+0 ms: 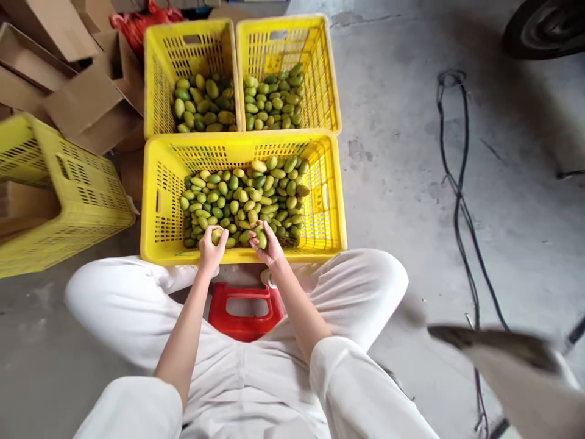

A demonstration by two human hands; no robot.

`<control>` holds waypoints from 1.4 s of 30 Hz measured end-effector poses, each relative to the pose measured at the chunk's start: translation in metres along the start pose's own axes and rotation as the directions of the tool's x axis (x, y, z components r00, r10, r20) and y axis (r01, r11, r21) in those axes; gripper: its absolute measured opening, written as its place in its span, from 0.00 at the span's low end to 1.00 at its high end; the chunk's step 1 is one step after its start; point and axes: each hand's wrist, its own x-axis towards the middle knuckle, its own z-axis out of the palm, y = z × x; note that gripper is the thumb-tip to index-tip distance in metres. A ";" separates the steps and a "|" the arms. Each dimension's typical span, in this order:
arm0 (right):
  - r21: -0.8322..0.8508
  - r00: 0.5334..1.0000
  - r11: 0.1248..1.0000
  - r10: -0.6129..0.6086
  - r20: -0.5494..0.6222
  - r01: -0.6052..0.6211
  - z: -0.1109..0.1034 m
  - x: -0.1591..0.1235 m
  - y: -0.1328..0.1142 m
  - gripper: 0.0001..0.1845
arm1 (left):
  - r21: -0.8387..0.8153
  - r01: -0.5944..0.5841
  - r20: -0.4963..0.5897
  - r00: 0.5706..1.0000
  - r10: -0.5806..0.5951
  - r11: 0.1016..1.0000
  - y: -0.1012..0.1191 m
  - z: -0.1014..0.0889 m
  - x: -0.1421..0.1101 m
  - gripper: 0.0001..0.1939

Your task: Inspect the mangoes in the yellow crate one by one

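My left hand (211,247) is closed round a yellowish-green oval fruit (216,235) over the near side of the front yellow crate (242,258). Just to the right, my right hand (269,245) grips a greener oval fruit (262,239), fingers curled about it. Below and beyond both hands lies a heap of small green and yellow oval fruits (242,195), which look like small mangoes. One brownish fruit (302,191) shows at the heap's right side.
Two yellow crates (236,79) with similar fruit stand behind. Left are a tilted yellow crate (91,177) and cardboard boxes (86,97). A red plastic stool (247,329) is between my legs. A black cable (459,201) lies right, near a wheel (543,30) and a blurred dark shape (496,346).
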 end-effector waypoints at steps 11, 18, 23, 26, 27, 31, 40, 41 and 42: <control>-0.185 0.939 0.982 -0.094 -0.331 0.033 -0.025 0.031 0.006 0.08 | 0.765 -0.139 -0.011 0.973 0.229 0.629 -0.017 0.009 0.000 0.09; -0.296 0.927 0.951 -0.034 -0.374 -0.084 0.022 0.083 -0.007 0.08 | 0.837 -0.103 0.027 0.989 0.148 0.538 -0.018 0.012 0.002 0.12; -0.329 0.960 0.944 -0.056 -0.273 -0.039 0.120 0.167 -0.030 0.12 | 0.874 -0.084 0.016 0.989 0.146 0.478 -0.021 0.013 0.003 0.14; -0.315 0.974 0.949 -0.089 -0.208 0.020 0.193 0.213 -0.048 0.24 | 0.886 -0.072 -0.012 0.984 0.176 0.459 -0.024 0.014 0.002 0.13; -0.314 0.981 0.948 -0.109 -0.159 0.055 0.214 0.224 -0.053 0.28 | 0.890 -0.062 -0.027 0.982 0.188 0.453 -0.025 0.015 0.002 0.13; -0.370 0.973 0.902 -0.226 0.042 0.225 0.256 0.228 -0.065 0.39 | 0.912 -0.029 -0.064 0.975 0.211 0.409 -0.027 0.015 0.001 0.11; -0.995 0.874 -0.097 -0.484 0.044 -0.003 0.041 0.016 -0.054 0.41 | 0.924 -0.012 -0.066 0.979 0.191 0.382 -0.025 0.013 0.005 0.12; -0.948 0.862 -0.273 -0.507 -0.004 -0.165 0.012 -0.006 -0.047 0.43 | 0.922 -0.006 -0.070 0.980 0.184 0.386 -0.025 0.012 0.005 0.12; -0.878 0.861 -0.410 -0.508 -0.006 -0.248 -0.012 -0.024 -0.040 0.42 | 0.919 -0.004 -0.072 0.981 0.178 0.394 -0.026 0.011 0.006 0.12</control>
